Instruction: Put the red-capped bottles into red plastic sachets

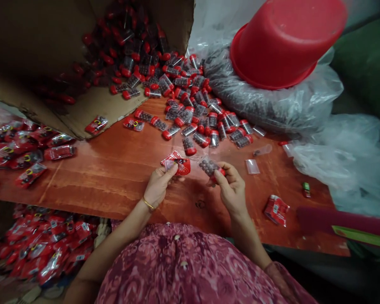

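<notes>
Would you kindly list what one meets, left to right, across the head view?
Red packets, gold bangle, red wrapper in left hand, red-capped tube in right hand, clear plastic piece, lone red packet, green-topped item.

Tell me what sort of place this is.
Probably a small packing workshop: red-capped clear tubes of dark balls spill from a cardboard box onto a worktable, and shiny red printed packets are heaped at the left.

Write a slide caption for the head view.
Left hand holds a printed red packet, right hand a red-capped tube of brown balls, before similar tubes scattered on a reddish table.
</notes>
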`<control>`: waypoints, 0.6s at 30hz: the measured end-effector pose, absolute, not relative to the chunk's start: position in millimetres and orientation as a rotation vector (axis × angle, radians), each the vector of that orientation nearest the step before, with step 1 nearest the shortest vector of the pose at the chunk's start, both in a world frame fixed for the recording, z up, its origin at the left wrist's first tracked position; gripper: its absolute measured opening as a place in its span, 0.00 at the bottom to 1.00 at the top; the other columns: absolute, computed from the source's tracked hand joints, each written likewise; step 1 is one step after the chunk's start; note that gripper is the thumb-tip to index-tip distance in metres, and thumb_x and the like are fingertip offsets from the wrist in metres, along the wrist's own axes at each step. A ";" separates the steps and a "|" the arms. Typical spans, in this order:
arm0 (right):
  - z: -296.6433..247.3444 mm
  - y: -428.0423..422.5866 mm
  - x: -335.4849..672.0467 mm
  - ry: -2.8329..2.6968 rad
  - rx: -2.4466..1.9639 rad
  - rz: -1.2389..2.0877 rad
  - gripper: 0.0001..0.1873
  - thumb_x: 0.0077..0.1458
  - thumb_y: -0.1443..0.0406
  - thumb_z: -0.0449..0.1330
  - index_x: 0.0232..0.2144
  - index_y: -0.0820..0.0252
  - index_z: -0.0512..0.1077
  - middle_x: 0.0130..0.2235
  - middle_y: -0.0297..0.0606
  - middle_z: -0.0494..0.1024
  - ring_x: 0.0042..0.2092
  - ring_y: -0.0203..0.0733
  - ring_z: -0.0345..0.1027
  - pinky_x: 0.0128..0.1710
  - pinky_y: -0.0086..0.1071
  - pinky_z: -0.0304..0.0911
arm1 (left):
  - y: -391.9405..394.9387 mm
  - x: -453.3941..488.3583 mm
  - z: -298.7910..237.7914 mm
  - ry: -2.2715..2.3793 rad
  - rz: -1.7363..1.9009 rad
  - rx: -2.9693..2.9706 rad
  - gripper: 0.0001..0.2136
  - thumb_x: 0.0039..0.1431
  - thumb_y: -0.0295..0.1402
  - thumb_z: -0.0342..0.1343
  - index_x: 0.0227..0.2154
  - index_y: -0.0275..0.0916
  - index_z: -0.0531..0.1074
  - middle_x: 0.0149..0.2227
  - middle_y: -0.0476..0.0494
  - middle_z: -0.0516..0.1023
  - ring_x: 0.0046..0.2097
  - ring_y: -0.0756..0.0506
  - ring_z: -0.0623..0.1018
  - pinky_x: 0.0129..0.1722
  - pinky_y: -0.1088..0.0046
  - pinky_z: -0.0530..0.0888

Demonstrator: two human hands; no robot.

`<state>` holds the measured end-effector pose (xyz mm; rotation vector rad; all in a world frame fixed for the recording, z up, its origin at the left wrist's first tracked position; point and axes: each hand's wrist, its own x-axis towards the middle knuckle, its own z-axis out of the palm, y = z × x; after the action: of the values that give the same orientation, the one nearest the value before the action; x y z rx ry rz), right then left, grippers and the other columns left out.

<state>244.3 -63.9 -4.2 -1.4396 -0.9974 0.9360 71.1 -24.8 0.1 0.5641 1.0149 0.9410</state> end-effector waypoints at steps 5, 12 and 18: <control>6.6 -73.0 233.9 -1.015 -1.362 0.958 0.13 0.51 0.59 0.59 0.38 0.58 0.67 0.28 0.29 0.69 0.24 0.31 0.64 0.25 0.28 0.64 | -25.5 72.8 5.3 0.939 0.918 0.555 0.17 0.34 0.45 0.66 0.22 0.35 0.76 0.21 0.47 0.78 0.24 0.49 0.75 0.29 0.72 0.74; 4.7 -73.3 228.2 -1.012 -1.346 0.978 0.11 0.50 0.60 0.59 0.36 0.58 0.67 0.28 0.30 0.70 0.25 0.30 0.64 0.25 0.26 0.64 | -27.2 72.4 2.8 0.935 0.854 0.619 0.19 0.36 0.49 0.64 0.20 0.34 0.76 0.19 0.48 0.77 0.25 0.47 0.77 0.31 0.72 0.73; 6.5 -76.5 221.3 -1.089 -1.330 1.013 0.09 0.52 0.63 0.58 0.36 0.58 0.67 0.25 0.28 0.68 0.23 0.29 0.63 0.22 0.23 0.62 | -24.8 74.0 -1.8 0.956 0.886 0.546 0.18 0.34 0.44 0.67 0.25 0.36 0.75 0.23 0.50 0.78 0.24 0.50 0.76 0.29 0.75 0.73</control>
<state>221.3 -76.5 6.5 -1.3299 -1.0890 1.0132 74.0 -24.8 -1.8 0.5456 0.9556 0.8864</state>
